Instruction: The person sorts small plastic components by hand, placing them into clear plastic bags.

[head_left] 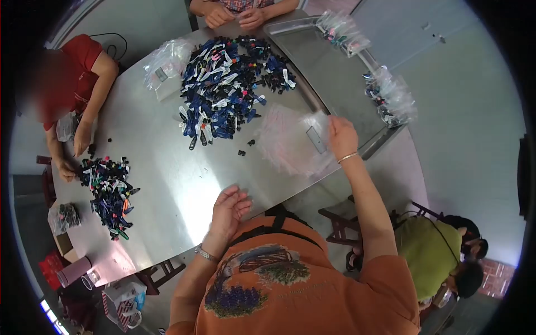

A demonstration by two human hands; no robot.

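Observation:
My right hand point(341, 138) pinches the edge of a clear plastic bag point(315, 124) at the right of a loose stack of flat clear bags point(276, 139). A small dark rectangle shows on the bag. At the table's near edge, my left hand point(230, 212) rests palm up with its fingers loosely curled and apart, and nothing in it. Beyond both hands lies a big heap of small plastic pieces that look like clips point(223, 84), mostly dark blue, black and white. Two small black pieces point(242, 152) lie apart from it, near the bag stack.
Across the metal table point(162, 145) a co-worker's hands point(237, 15) are at the far edge. Another person in red point(84, 72) handles a smaller heap point(109, 192) at left. A metal tray point(304, 47) at right carries filled bags point(391, 97) along its rim.

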